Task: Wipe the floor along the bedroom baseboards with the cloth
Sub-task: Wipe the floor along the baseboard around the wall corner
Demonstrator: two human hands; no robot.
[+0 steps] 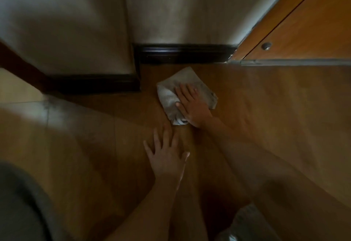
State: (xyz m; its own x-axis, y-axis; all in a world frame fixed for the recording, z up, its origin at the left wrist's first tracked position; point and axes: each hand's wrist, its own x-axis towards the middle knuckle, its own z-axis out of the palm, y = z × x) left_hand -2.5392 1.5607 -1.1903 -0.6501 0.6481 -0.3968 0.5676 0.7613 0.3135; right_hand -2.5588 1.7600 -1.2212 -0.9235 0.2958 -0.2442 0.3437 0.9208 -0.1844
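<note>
Wiping looks underway. The right hand point(191, 106) presses flat, fingers spread, on the cloth point(182, 91), which lies on the floor point(266, 108) just short of the baseboard point(186, 54). The left hand point(167, 157), spread, braces nearer. How much is done cannot be told.

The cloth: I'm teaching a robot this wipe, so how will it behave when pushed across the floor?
The grey cloth looks soft and floppy, bunched under the right hand. It would probably slide easily on the smooth wooden floor, though its edges may fold.
</note>
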